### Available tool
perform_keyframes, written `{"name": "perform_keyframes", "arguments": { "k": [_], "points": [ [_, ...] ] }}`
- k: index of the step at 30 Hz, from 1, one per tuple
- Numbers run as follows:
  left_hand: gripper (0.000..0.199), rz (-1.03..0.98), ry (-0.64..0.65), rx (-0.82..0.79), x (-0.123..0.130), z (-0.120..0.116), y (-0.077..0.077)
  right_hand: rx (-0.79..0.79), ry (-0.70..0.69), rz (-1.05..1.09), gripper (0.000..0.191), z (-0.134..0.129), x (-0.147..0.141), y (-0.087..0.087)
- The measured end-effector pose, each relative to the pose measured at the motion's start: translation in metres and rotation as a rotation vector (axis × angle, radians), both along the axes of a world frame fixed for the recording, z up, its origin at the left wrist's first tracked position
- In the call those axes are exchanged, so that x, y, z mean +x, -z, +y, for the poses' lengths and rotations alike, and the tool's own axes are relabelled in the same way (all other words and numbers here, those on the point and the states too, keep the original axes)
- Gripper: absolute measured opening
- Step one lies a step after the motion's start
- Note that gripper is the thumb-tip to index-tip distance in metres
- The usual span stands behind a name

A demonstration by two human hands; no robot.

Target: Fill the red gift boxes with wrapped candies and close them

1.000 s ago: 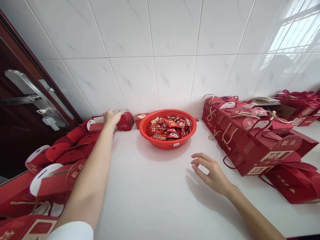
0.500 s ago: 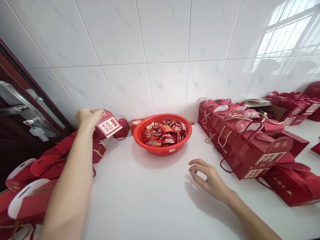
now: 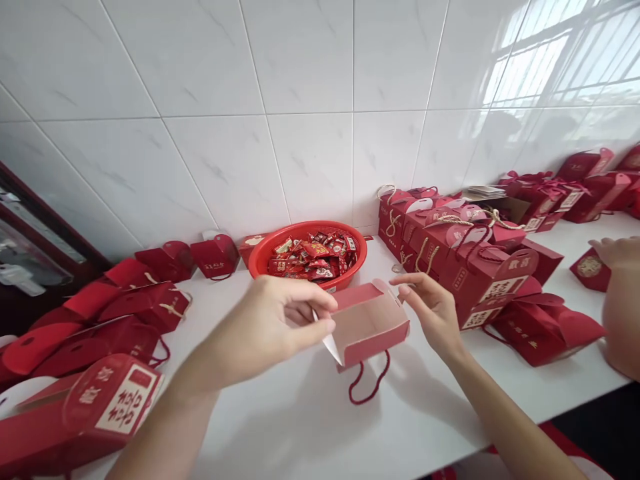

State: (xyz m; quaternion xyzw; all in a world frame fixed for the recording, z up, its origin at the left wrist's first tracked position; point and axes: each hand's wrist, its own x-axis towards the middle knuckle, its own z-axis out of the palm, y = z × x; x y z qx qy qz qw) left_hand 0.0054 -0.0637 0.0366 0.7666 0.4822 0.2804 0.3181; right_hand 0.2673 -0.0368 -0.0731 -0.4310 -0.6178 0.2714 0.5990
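Between my hands is a red gift box [image 3: 377, 330] with its top open, showing a pale, bare inside. A dark red cord loop [image 3: 370, 387] hangs from its near side. My left hand [image 3: 283, 323] pinches the white-lined flap at the box's left end. At the right end, my right hand [image 3: 430, 307] has thumb and fingertips closed on the other flap. Just behind the box stands a red plastic basket [image 3: 257, 250] full of red-wrapped sweets [image 3: 315, 257], its front rim partly covered by my left hand and the box.
Red boxes [image 3: 120, 400] crowd the left side, and rows of closed red boxes [image 3: 450, 260] stand at the right. Another person's hand [image 3: 620, 257] touches a small red box [image 3: 590, 270] at the far right. A tiled wall [image 3: 310, 167] rises behind the white table [image 3: 280, 427].
My left hand has brought a box from the left to the middle, where it is now open. My right hand has moved up and taken its right flap. The view has turned right.
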Motion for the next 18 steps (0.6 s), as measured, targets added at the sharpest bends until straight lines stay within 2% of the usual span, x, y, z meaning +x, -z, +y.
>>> {"name": "perform_keyframes", "arguments": {
  "k": [3, 5, 8, 11, 18],
  "points": [
    [0.019, 0.063, 0.092, -0.081, 0.012, 0.002, 0.022, 0.104, 0.041, -0.035, 0.019, -0.007, 0.000, -0.015],
    [0.021, 0.133, 0.099, -0.088, 0.016, 0.004, 0.030, 0.177, -0.030, -0.193, 0.017, -0.012, -0.006, -0.022],
    [0.027, 0.268, 0.110, -0.018, 0.017, 0.004, 0.035, 0.198, -0.198, -0.511, 0.016, -0.018, -0.018, -0.026],
    [0.033, 0.402, 0.148, 0.062, 0.014, 0.001, 0.035, 0.182, -0.271, -0.688, 0.018, -0.020, -0.028, -0.025],
    [0.030, 0.562, 0.327, 0.138, 0.008, -0.004, 0.034, 0.010, -0.260, -0.582, 0.034, -0.017, -0.024, -0.021]
  ]
}}
